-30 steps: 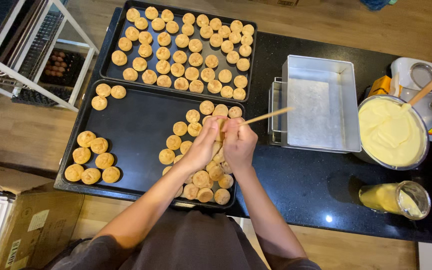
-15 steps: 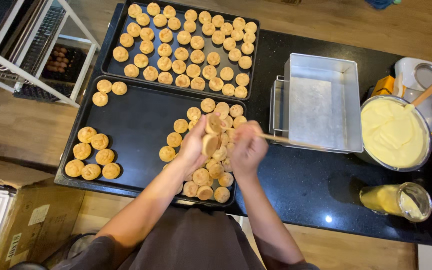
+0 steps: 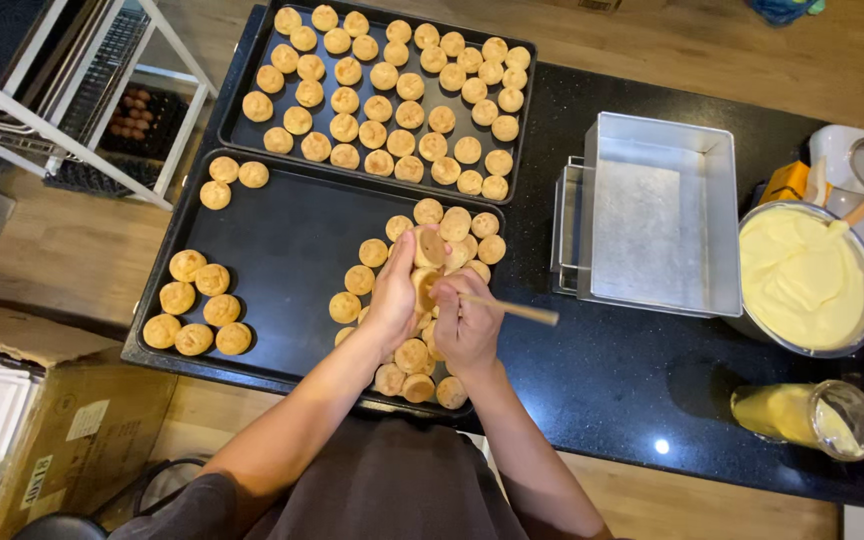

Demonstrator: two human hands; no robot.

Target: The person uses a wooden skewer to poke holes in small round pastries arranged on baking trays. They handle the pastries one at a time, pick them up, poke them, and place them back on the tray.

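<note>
1. Golden-brown and thin-shelled, the small round puff [image 3: 424, 288] sits pinched in the left hand [image 3: 395, 295], fingers closed around its sides over the near baking tray [image 3: 282, 245].
2. Just right of that grip, the right hand [image 3: 467, 325] is closed on a wooden stick [image 3: 512, 310], its tip touching the puff.
3. It looks light, hollow and easily crushed; I judge a gentle hold around its rim safest.
4. Loose puffs [image 3: 407, 365] crowd beneath the grip.
5. Beyond lies a full tray [image 3: 242, 130]; far right, a cream bowl [image 3: 802, 280].
</note>
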